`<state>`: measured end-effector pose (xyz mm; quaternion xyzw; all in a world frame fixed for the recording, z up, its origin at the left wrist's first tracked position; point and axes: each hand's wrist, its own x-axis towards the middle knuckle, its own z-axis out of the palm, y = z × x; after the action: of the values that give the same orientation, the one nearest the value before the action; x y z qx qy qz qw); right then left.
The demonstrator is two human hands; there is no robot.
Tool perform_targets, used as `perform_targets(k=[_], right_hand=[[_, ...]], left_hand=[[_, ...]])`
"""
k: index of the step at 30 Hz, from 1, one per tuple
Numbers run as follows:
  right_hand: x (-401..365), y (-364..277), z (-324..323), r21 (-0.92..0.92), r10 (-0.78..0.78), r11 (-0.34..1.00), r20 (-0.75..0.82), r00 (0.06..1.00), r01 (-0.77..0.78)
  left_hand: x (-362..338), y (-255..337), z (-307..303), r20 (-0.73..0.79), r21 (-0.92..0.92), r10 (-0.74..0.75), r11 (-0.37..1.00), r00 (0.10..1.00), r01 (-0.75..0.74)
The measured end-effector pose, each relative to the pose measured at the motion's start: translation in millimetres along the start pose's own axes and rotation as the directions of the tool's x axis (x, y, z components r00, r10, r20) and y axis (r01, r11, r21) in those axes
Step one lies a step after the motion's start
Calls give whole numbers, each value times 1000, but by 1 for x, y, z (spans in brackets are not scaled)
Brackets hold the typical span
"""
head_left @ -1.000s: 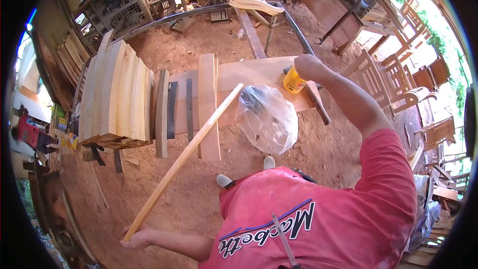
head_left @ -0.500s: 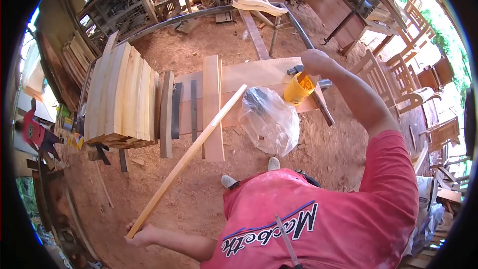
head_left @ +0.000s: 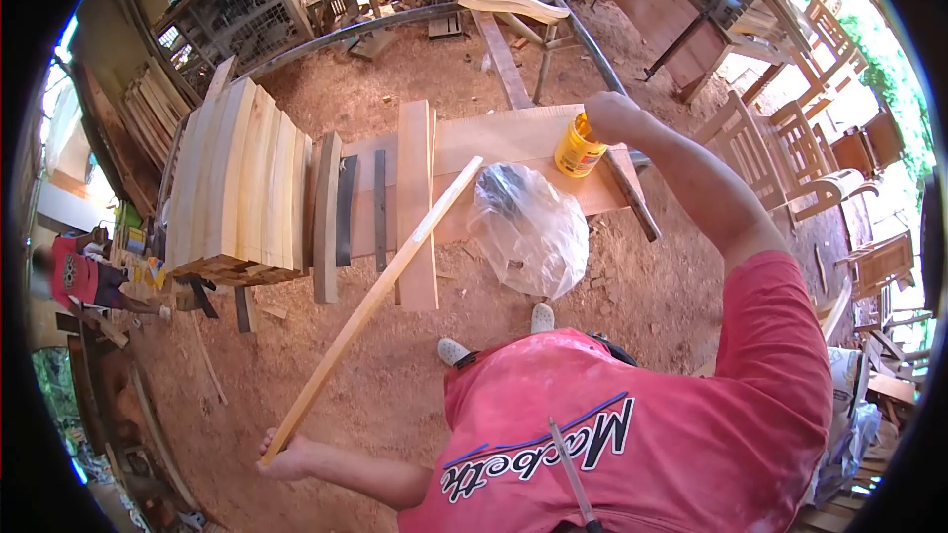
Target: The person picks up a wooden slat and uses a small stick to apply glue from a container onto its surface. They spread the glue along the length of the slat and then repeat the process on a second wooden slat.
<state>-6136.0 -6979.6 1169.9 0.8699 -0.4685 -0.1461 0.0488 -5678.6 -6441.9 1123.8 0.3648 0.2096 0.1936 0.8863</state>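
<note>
My left hand [head_left: 286, 459] is low at the left, shut around the near end of a long thin wooden strip [head_left: 375, 298]. The strip slants up and away, and its far end rests on the low plank bench [head_left: 494, 138]. My right hand [head_left: 610, 116] reaches out over a yellow can [head_left: 576, 150] standing on the bench's right end. Its fingers are closed at the can's mouth, apparently on a short stick dipped inside; the stick itself is hidden now.
A crumpled clear plastic bag [head_left: 528, 227] lies against the bench front. Stacked curved slats [head_left: 237, 188] fill the left, with loose boards [head_left: 417, 207] beside them. Wooden chairs [head_left: 770, 148] stand right. A person in red [head_left: 74, 271] is far left. The ground is sawdust.
Half a second ago my right hand was raised with a stick above the open can; it has come back down onto the can's mouth. The strip stays in my left hand.
</note>
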Motion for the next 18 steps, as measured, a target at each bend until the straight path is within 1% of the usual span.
perform_targets(k=[2,4,5,7,8,11,12,13,14,15,16,17,18], right_hand=[[5,3,-8,11,11,1000,26,1000,-11],[8,9,-24,-32,-32,999,107,994,36],[8,13,-31,-28,-36,999,102,994,39],[8,21,-42,-14,-67,997,150,986,70],[15,27,-36,4,-17,1000,109,994,16],[-3,28,-68,59,-45,998,135,990,38],[0,33,-64,12,-68,998,103,992,68],[-3,36,-64,21,-66,998,106,992,64],[-8,37,-74,-29,-107,993,129,986,112],[-15,39,-85,-78,-149,984,152,977,162],[-31,39,-96,-77,-152,984,103,983,160],[-48,40,-109,-71,-153,984,102,983,161],[-64,40,-121,-48,-72,996,116,991,78]], left_hand=[[-6,2,-1,10,-2,-4,1000,1000,4],[-19,5,4,-48,-38,-10,999,999,8],[-17,5,2,-46,-43,-6,999,999,4],[-11,1,-6,53,-61,-50,997,997,53],[-11,0,-7,51,-62,-44,997,998,47],[-18,1,-5,49,-59,-43,997,998,46],[-22,1,-3,57,-83,-67,994,996,71],[-25,2,-2,65,-106,-90,990,994,97],[-26,4,-1,74,-101,-88,990,993,95],[-25,5,-2,91,-127,-142,980,986,153],[-24,7,-3,109,-154,-196,965,975,211],[-22,7,-6,114,-152,-192,966,975,208],[-18,8,-10,156,-157,-207,960,966,231]])
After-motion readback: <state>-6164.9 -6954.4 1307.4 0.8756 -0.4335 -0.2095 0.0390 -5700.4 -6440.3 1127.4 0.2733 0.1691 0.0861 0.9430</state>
